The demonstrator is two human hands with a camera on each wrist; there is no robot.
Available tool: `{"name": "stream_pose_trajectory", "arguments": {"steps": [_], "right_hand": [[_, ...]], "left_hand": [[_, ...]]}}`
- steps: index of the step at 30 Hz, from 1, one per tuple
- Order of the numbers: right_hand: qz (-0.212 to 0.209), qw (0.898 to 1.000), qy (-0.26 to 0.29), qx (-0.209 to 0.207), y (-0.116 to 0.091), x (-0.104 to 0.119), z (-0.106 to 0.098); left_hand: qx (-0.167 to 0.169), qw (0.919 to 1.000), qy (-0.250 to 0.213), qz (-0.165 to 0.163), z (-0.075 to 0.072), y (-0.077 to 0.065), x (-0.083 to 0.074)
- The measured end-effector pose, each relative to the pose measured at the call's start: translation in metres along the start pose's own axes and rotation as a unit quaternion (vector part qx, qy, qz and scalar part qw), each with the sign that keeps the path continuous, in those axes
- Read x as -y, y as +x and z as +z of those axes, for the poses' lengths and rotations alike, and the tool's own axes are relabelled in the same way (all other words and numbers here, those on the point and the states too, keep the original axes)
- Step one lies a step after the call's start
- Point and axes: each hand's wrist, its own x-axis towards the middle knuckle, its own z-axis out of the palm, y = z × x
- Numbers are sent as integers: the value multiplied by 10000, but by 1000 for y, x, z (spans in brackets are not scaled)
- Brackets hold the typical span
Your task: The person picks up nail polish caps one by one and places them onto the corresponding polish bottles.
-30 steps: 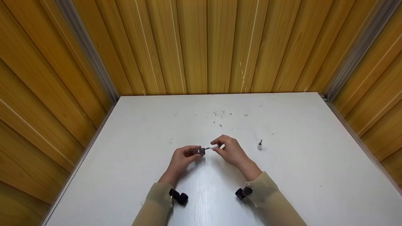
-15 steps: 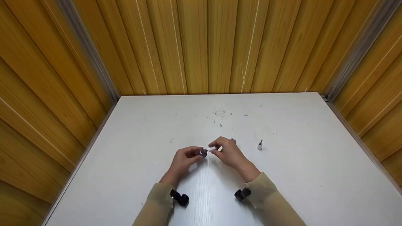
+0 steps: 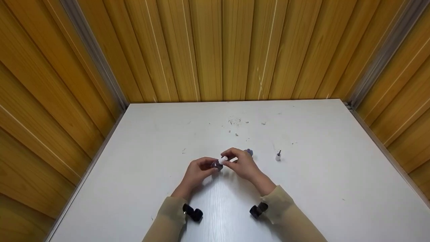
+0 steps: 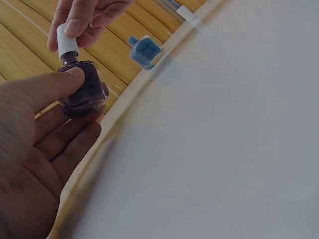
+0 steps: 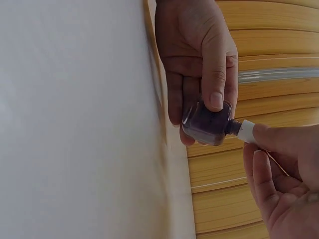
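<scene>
My left hand (image 3: 196, 174) holds a small nail polish bottle (image 5: 205, 123) of dark purple glass, the thumb pressed on its flat face. Between thumb and fingers, my right hand (image 3: 246, 165) pinches a white nail polish cap (image 4: 67, 45). That cap sits right at the bottle's neck, with part of the threaded neck showing below it; its brush is hidden. Beyond the right hand stands a blue nail polish bottle (image 4: 146, 52), uncapped and partly covered by that hand in the head view. A second white cap (image 3: 278, 157) stands on the table with its brush pointing up.
The white table (image 3: 134, 188) carries small dark specks and scuffs (image 3: 234, 121) toward its far side. Yellow wood-patterned panels (image 3: 235, 50) rise behind it and on both sides. A black wrist camera (image 3: 192, 213) is strapped to each sleeve.
The right hand has moved left, bringing the white cap to the purple bottle's neck; the brush, visible before, has gone inside. The blue bottle has come into view behind the right hand.
</scene>
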Motion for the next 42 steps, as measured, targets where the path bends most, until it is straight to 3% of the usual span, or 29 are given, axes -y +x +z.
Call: {"name": "stream_pose_trajectory", "arguments": {"steps": [12,25,32,42], "right_hand": [[93,9981,539,-278,1,-4,8],[33,9975,625,-341,1,-5,11],[278,9958,847,-219,2,-9,11],[183,9920,1238,148,2,-10,7]], "left_hand": [[141,9989,-434,-42,3,0,0],[83,9997,-228,-44,3,0,-1],[145,9989,-439,-112,4,1,0],[327,9971,-661,-200,3,0,-1]]}}
